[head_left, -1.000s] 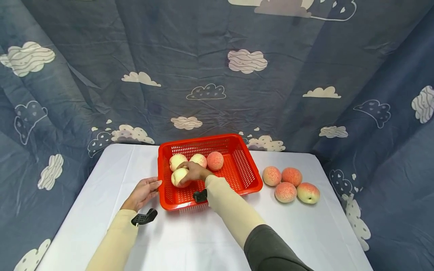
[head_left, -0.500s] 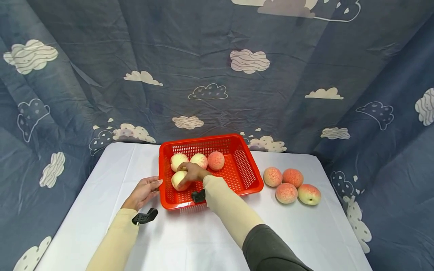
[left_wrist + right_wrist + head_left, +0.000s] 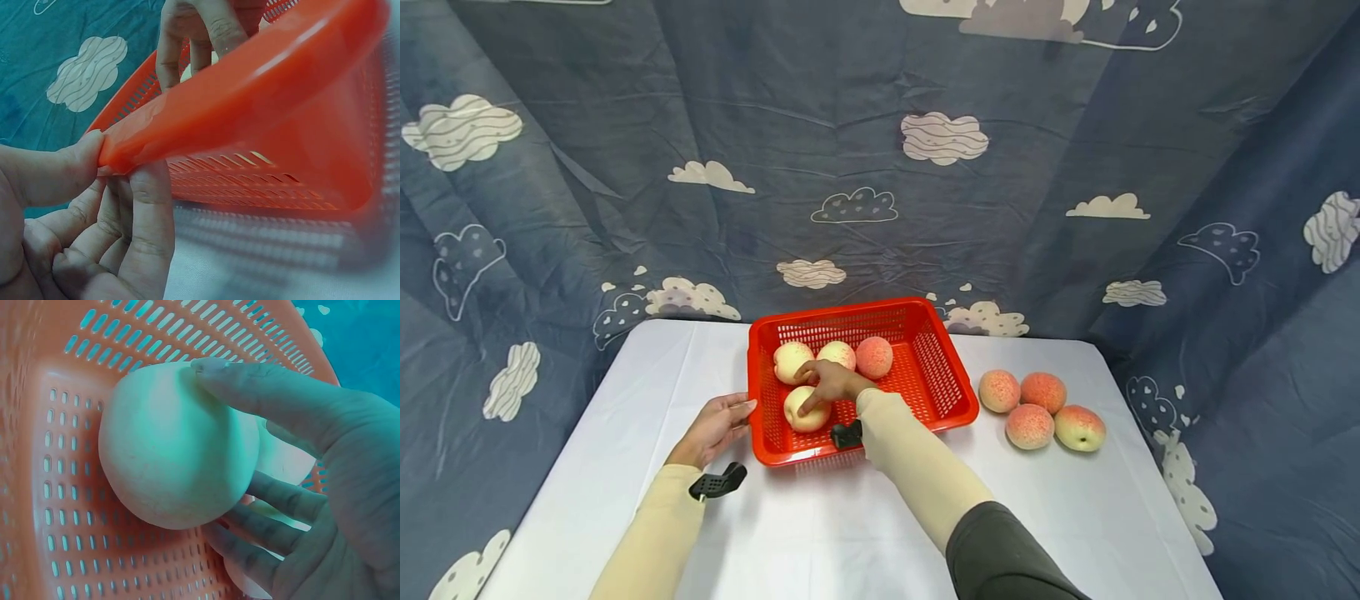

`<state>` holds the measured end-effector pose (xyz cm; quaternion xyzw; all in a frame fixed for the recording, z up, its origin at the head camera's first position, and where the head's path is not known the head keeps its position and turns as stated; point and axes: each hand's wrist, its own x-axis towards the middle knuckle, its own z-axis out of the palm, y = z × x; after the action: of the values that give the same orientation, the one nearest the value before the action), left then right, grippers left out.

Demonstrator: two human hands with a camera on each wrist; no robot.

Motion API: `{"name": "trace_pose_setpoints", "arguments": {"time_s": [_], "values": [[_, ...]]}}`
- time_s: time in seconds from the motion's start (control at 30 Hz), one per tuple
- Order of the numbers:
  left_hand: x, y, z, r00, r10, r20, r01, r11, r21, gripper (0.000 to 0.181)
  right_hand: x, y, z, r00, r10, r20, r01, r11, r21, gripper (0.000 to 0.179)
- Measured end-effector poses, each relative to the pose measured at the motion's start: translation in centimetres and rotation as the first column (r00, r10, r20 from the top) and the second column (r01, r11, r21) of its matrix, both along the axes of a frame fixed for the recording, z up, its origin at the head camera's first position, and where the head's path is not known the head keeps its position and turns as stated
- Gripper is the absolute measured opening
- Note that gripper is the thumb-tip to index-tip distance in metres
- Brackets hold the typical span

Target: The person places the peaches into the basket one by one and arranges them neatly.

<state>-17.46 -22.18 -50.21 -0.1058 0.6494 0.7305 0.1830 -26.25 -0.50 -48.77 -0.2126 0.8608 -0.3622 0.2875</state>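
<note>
My left hand [image 3: 718, 425] pinched the rim of the red basket [image 3: 842, 311]. Within, the pale peach [image 3: 797, 413] had shifted nearer the front wall; my right hand [image 3: 833, 382] had spread, thumb touching it, so I judged it set down.

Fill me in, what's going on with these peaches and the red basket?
A person has both hands at work over a white-covered table. The left hand pinches the rim of a red basket. The right hand reaches inside, its thumb touching a pale peach; whether it actually grips it isn't clear. Three more peaches sit in the basket beyond that one, and four others lie on the table to the basket's right.
</note>
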Motion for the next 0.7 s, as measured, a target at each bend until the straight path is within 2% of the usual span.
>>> {"name": "trace_pose_setpoints", "arguments": {"time_s": [0.2,0.4,0.7], "values": [[0.0,0.3,0.6,0.999,0.019,0.044,-0.018,1.000,-0.023,0.040,0.3,0.8,0.4,1.000,0.005,0.017,-0.004,0.998,-0.058,0.060],[-0.1,0.4,0.4,0.999,0.011,0.044,-0.010,1.000,-0.027,0.041,0.7,2.2,0.6,0.999,-0.020,0.041,0.024,0.993,-0.112,0.058],[0.3,0.4,0.6,0.999,0.012,0.050,-0.010,0.999,-0.035,0.043,1.7,5.3,2.1,0.998,-0.045,0.045,0.052,0.983,-0.173,0.064]]}}
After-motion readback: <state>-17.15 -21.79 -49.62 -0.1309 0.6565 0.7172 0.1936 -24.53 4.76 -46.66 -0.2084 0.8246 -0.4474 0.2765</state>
